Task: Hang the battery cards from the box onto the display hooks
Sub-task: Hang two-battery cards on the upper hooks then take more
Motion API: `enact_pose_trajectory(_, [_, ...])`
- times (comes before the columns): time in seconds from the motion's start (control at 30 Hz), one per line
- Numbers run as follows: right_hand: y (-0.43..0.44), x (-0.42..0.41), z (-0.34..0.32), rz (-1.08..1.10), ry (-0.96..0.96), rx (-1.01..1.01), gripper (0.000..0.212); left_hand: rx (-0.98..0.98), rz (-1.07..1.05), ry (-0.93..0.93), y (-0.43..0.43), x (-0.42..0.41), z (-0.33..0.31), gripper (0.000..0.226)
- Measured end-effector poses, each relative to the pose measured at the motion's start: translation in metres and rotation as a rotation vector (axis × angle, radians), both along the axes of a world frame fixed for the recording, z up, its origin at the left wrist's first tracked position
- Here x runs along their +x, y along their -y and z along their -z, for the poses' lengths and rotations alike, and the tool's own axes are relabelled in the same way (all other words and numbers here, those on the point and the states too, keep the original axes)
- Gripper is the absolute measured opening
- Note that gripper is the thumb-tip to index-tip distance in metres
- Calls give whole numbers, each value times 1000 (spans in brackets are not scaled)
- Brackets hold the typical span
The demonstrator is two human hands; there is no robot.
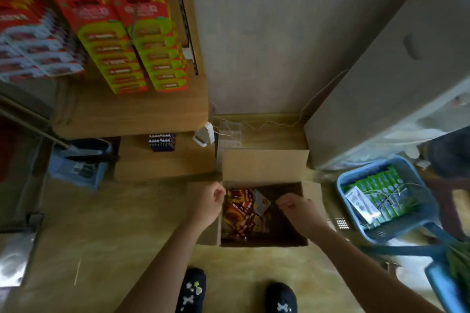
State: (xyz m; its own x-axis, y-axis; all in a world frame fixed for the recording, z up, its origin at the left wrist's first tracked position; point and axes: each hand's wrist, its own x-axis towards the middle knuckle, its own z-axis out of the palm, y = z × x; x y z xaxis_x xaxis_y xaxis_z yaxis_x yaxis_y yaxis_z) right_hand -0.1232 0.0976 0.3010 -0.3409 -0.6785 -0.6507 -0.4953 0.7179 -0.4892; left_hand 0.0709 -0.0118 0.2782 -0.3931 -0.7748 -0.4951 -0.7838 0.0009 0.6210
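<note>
An open cardboard box stands on the floor in front of me, with red and orange battery cards heaped in its left half. My left hand hovers at the box's left rim, fingers curled, nothing visibly in it. Over the middle of the box my right hand is held with fingertips pinched close together; no card shows between them. On the display at upper left hang rows of red and green battery cards and red and white ones.
A wooden shelf sits under the display, a pack of batteries below it. A blue basket of green packs stands at right beside a grey cabinet. My two slippered feet are near the bottom edge.
</note>
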Motion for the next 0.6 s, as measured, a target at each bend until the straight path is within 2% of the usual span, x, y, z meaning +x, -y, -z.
enact_pose_trajectory(0.17, [-42,-25,39,37,10,37,26,119,37,65,-57,-16,39,20])
enact_pose_trajectory(0.3, [-49,-30,85,47,41,44,27,99,62,110,-67,-22,84,20])
enact_pose_trajectory(0.5, [-33,-24,204,42,56,3,28,70,76,65,-54,-44,193,17])
enact_pose_trajectory(0.6, [-19,-24,266,61,96,-20,27,21,134,100,-34,-56,253,17])
